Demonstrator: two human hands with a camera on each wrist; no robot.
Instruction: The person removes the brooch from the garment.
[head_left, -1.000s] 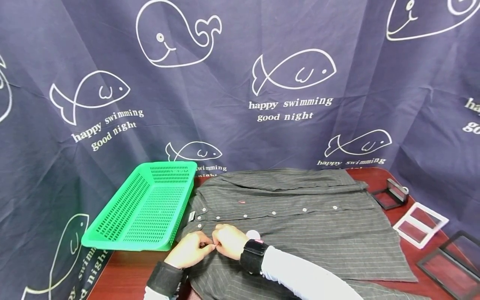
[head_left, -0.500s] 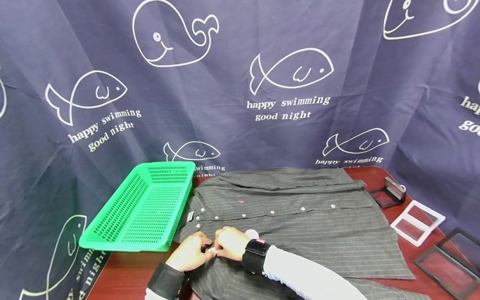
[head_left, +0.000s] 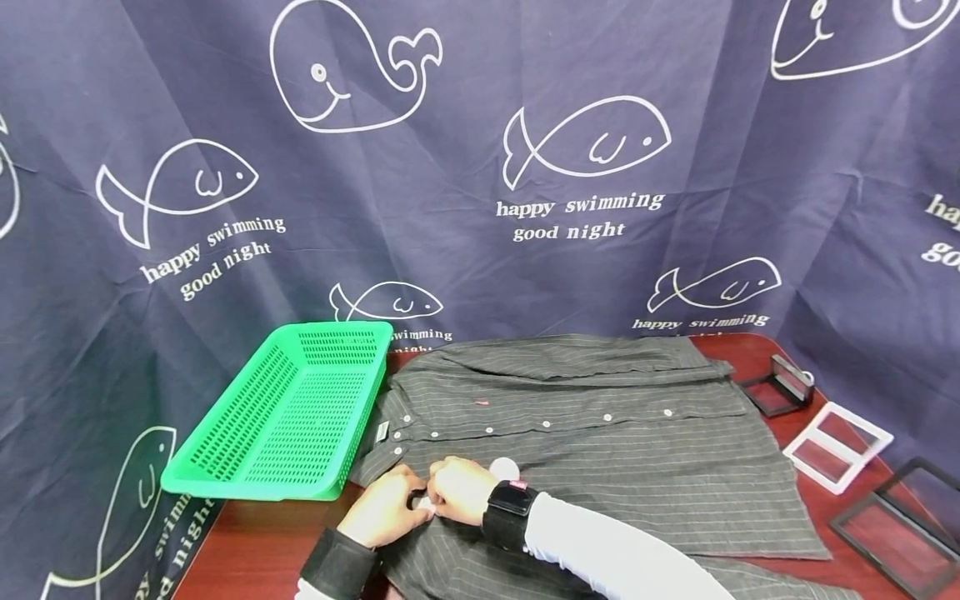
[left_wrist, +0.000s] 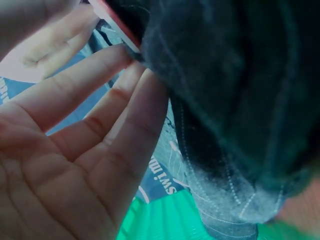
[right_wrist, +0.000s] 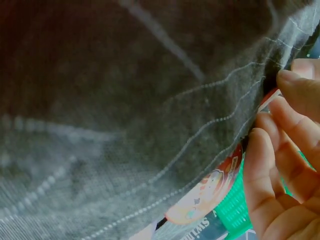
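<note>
A dark grey pinstriped shirt (head_left: 600,467) lies spread over the table, with white buttons down its front. My left hand (head_left: 386,507) and right hand (head_left: 461,490) meet at its near left part, below the collar. Between them shows a small pale piece of a round badge (head_left: 426,504). In the right wrist view the badge (right_wrist: 205,195) has a glossy orange printed face, partly hidden by the cloth; the right fingers (right_wrist: 260,150) pinch the shirt's edge beside it. In the left wrist view the left fingertips (left_wrist: 132,62) meet the cloth and a red and white rim (left_wrist: 117,25).
A white disc (head_left: 505,469) rests on the shirt just beyond the right wrist. A green perforated basket (head_left: 360,433) stands at the left. Along the right edge of the red-brown table (head_left: 247,542) lie a small black frame (head_left: 787,392), a white frame (head_left: 840,446) and a larger black frame (head_left: 900,517).
The hands have shifted slightly toward the body, the left thumb turning lower. More of the pale badge piece shows between them. The shirt and basket stay in place.
</note>
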